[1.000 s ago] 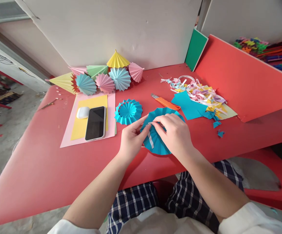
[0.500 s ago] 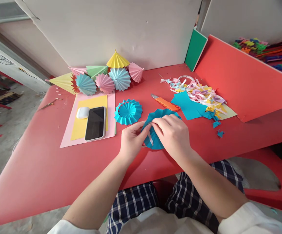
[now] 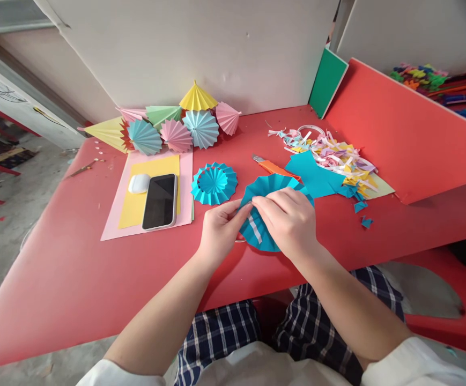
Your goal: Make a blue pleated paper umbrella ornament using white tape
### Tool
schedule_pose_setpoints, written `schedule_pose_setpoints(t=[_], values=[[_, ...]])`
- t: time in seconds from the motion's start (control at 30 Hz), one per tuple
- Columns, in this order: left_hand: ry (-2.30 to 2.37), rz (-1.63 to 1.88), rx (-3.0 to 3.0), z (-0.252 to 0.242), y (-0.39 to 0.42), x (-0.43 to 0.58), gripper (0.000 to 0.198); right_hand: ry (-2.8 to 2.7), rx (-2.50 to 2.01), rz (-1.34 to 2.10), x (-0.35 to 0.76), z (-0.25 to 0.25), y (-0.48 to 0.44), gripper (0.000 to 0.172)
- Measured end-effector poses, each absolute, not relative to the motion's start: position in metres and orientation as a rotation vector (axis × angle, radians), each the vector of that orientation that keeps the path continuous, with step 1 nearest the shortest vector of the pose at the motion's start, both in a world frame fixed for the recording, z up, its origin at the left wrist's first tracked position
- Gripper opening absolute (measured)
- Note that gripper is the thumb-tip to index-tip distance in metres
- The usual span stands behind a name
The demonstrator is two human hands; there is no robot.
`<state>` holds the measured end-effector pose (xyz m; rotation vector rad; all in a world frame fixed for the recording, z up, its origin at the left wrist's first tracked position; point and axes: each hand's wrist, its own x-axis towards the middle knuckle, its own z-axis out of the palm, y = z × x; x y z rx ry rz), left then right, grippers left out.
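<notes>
Between my hands is a round blue pleated paper disc with a white strip across its folds. My left hand pinches the left edge of the disc between thumb and fingers. My right hand lies over its middle, fingertips closed on a fold close to my left thumb. The part of the disc under my right hand is hidden. Just left of it, a smaller blue pleated paper ring rests on the red table, with a pleated blue centre. Partly covered by the disc, a round rim shows below my left hand.
Pleated paper umbrellas in several colours stand at the back. A phone and a white case lie on coloured sheets at left. An orange cutter, blue paper and paper scraps lie before a red board.
The blue disc has turned slightly and is spread wider, with more of its surface and white strip showing. Both hands keep their pinch; the view has shifted a little.
</notes>
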<state>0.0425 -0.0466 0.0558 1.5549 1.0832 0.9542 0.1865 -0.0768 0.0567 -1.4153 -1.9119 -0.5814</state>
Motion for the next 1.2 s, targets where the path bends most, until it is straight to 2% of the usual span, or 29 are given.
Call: schedule_pose_setpoints(t=[0.37,0.63,0.9,1.2], values=[[1.079,0.993,1.632,0.053,-0.048,0.044,0.026,-1.975,-1.545,-0.388,0.187,0.066,-0.078,0.025],[1.081,0.957,1.614,0.051,-0.048,0.042,0.020,-1.936,-1.587,-0.216,0.187,0.067,-0.080,0.020],[1.086,0.917,1.583,0.047,-0.047,0.042,0.034,-1.917,-1.589,-0.233,0.187,0.066,-0.080,0.019],[1.118,0.932,1.623,0.049,-0.049,0.042,0.029,-1.903,-1.655,-0.242,0.185,0.065,-0.081,0.021]])
